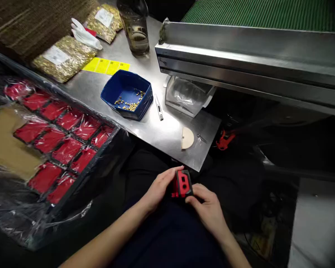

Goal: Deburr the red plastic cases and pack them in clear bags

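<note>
Smooth metal counter (162,137), film-lined box (85,176), angular blue bin (146,106), and a red and black block (184,183) gripped in two hands over the lap.
The counter shines under the light; crinkled clear film covers rows of red pieces (67,150) in the box; the hard-walled bin has small brassy bits (132,107) inside. The left hand (158,188) and right hand (208,206) are both clamped on the block, just off the counter's near corner. It looks light, stiff and little prone to slip, best pinched by its opposite sides, clear of the openings.
</note>
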`<state>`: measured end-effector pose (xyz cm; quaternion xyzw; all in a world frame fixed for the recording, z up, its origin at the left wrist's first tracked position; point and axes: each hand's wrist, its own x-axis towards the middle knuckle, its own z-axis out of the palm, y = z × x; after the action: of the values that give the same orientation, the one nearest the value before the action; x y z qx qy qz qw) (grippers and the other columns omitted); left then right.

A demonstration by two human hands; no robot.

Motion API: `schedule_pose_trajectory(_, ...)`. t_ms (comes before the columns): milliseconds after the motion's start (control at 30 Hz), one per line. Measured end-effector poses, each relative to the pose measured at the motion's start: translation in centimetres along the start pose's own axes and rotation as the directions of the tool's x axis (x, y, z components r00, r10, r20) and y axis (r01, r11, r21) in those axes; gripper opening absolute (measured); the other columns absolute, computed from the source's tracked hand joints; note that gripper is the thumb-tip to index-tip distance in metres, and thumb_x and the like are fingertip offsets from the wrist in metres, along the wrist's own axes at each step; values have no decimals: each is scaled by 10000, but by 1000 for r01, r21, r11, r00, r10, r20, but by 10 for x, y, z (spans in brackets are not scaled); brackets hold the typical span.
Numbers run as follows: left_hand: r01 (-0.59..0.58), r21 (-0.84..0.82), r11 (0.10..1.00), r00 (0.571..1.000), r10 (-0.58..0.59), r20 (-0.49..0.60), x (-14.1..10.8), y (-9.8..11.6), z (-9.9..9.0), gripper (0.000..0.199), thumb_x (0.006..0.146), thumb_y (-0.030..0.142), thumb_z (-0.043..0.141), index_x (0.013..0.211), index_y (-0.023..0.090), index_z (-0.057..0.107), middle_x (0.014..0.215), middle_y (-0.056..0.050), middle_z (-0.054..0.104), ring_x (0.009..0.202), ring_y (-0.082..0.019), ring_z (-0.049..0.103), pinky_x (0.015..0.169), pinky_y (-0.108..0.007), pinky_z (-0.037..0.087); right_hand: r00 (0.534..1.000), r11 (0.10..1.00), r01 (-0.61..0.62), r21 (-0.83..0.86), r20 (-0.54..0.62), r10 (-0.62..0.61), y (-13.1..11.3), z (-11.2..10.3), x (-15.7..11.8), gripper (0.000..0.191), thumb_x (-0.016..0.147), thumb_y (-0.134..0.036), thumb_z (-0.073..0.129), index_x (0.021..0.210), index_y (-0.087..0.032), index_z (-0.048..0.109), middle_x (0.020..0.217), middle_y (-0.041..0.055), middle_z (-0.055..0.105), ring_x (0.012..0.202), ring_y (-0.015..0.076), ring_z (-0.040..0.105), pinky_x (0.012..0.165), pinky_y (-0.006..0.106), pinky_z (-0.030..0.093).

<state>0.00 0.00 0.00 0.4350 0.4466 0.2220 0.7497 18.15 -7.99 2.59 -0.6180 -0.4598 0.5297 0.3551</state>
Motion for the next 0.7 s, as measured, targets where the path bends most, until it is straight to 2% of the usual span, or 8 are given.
schedule_pose_trajectory(100,-56,4,998,998,56,14,-2,6,4,460,1026,484,545,1415,249,622,1481,-67,613,1398,-298,520,1223,-435,357,997,1000,21,5,-80,-20,-17,-9,5,239,939,-416,716,788,-240,775,841,10,698,805,173,612,753,266,445)
schedule_pose_trajectory(233,-113,-121,986,992,119,45,-8,16,10,440,1050,431,528,1470,304,552,1417,-48,658,1240,-237,646,1071,-337,504,994,999,37,1,-99,-37,-38,-16,3,298,944,-441,703,750,-222,759,762,1,649,714,152,575,665,256,427)
schedule_pose_trajectory(300,-158,-124,980,986,162,28,-12,22,12,420,1051,400,539,1459,304,565,1459,-42,628,1309,-239,606,1090,-312,487,995,1000,15,7,-100,-14,-46,-17,-1,306,943,-451,703,752,-218,760,728,-5,627,679,145,558,632,254,419)
schedule_pose_trajectory(500,-195,-107,975,978,202,54,-24,30,14,469,1064,396,503,1522,299,482,1551,-62,544,1408,-273,522,1143,-354,456,989,998,-44,-36,-140,38,-59,-13,-4,230,937,-408,722,814,-229,797,717,-9,667,664,142,592,617,241,445)
schedule_pose_trajectory(600,-280,-39,959,957,282,74,-26,30,12,421,1060,389,504,1469,305,556,1565,-55,519,1437,-275,482,1218,-385,371,987,997,-35,-72,-159,24,-62,-8,-1,189,927,-397,740,841,-241,805,733,-18,689,662,130,602,610,223,452)
schedule_pose_trajectory(700,-343,-26,939,933,344,108,-24,29,8,406,1043,418,529,1416,285,619,1596,-65,472,1480,-299,417,1238,-418,346,988,996,-19,-92,-152,5,-61,-5,-1,202,930,-384,740,796,-240,785,740,-22,687,660,123,595,615,221,453)
